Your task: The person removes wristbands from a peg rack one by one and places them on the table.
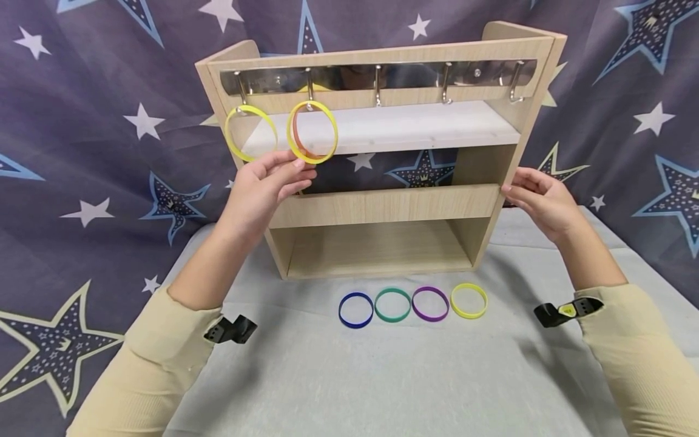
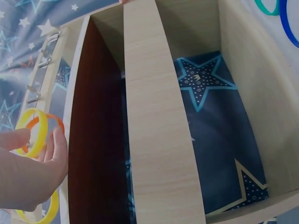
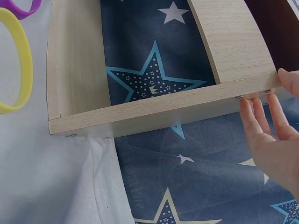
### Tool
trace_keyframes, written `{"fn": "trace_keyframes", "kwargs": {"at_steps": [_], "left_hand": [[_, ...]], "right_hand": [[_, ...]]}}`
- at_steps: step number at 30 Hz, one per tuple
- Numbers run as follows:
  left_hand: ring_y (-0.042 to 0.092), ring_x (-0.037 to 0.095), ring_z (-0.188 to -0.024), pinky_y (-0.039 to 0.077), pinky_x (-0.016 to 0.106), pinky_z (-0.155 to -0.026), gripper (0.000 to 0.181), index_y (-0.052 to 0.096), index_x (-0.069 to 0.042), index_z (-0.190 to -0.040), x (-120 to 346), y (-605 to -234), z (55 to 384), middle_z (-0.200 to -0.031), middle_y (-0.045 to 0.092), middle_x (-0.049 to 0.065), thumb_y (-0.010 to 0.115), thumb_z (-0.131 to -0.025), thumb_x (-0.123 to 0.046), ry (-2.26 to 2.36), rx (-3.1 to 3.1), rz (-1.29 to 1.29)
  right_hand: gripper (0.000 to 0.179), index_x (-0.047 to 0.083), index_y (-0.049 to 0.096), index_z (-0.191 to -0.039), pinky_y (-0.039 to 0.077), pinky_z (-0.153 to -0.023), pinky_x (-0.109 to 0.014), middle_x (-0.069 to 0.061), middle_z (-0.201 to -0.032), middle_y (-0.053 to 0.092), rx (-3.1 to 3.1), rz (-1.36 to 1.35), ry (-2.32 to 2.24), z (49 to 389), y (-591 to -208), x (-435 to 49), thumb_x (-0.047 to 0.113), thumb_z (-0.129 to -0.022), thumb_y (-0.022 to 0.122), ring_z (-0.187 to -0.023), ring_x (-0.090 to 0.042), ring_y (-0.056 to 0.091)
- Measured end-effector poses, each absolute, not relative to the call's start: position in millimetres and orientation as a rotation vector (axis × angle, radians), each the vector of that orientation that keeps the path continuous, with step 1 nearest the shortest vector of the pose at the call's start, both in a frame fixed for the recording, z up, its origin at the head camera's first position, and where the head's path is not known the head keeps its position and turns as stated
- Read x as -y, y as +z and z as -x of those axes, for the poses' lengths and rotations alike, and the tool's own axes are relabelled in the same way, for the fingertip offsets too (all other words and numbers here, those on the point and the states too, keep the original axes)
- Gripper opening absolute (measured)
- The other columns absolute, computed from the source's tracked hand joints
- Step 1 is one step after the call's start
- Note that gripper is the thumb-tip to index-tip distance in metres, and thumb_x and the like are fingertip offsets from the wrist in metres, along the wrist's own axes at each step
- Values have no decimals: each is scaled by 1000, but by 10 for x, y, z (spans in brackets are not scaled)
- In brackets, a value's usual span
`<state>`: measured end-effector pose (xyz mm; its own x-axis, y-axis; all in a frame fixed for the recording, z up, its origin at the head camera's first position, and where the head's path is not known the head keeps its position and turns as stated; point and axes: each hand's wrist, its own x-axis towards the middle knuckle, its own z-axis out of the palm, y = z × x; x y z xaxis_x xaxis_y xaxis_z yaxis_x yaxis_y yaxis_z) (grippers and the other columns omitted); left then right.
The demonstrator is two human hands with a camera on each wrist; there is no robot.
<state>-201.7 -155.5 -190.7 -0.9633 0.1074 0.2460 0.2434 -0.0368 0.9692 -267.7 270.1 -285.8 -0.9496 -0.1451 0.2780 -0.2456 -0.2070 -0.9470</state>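
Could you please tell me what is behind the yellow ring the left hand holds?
Behind the yellow ring is an orange ring, with the white shelf farther back. The yellow ring and left hand cover parts of the orange ring.

The hook rail (image 1: pixel 355 77) looks glossy metal, the shelf unit (image 1: pixel 382 206) matt grained wood, the wristbands (image 1: pixel 335 132) smooth plastic.

I can count seven bands (image 1: pixel 290 136): three yellow bands (image 1: pixel 468 316), one orange band (image 2: pixel 58 120), one blue band (image 1: pixel 356 326), one green band (image 1: pixel 393 319), one purple band (image 1: pixel 431 318). Then five hooks (image 1: pixel 377 85), one rack (image 1: pixel 393 206), one left hand (image 1: pixel 273 176), one right hand (image 1: pixel 543 203), two sleeves (image 1: pixel 158 352), two wrist cameras (image 1: pixel 232 329) and one worktop (image 1: pixel 382 388).
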Motion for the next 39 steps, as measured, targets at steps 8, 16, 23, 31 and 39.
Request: {"fn": "trace_keyframes", "kwargs": {"at_steps": [8, 16, 23, 31, 39], "left_hand": [[69, 7, -84, 59, 19, -86, 11, 59, -2, -103, 1500, -1843, 2017, -96, 68, 1, 56, -95, -8, -2268, 1925, 382], [71, 11, -82, 61, 22, -81, 10, 64, 2, -99, 1462, -1781, 2011, -85, 72, 6, 63, -89, -1, -2360, 1683, 323], [71, 13, -83, 61, 25, -83, 13, 66, 3, -100, 1455, -1739, 1973, -85, 72, 7, 65, -88, -1, -2385, 1577, 358], [71, 12, -84, 61, 26, -84, 11, 67, 1, -99, 1479, -1734, 1919, -86, 72, 6, 65, -88, -2, -2353, 1592, 404], [73, 11, -82, 61, 25, -82, 10, 68, -1, -96, 1572, -1814, 1856, -91, 72, 6, 67, -87, -3, -2392, 1607, 360]], "right_hand": [[29, 15, 67, -107, 55, -80, -13, 6, -95, 68, 1945, -468, 2333, 2667, -2859, -2705, -6, -89, 60, -88, -5, 65], [29, 15, 67, -107, 56, -80, -13, 6, -95, 68, 1941, -464, 2335, 2668, -2864, -2708, -6, -89, 60, -87, -5, 65], [29, 16, 67, -108, 56, -80, -13, 6, -95, 68, 1964, -443, 2324, 2659, -2860, -2713, -6, -89, 60, -88, -5, 65], [28, 15, 67, -106, 56, -80, -13, 6, -94, 68, 1936, -457, 2355, 2671, -2845, -2702, -6, -89, 61, -87, -5, 65], [28, 15, 67, -105, 56, -80, -14, 6, -93, 67, 1928, -458, 2362, 2665, -2841, -2695, -6, -89, 61, -86, -5, 65]]}}
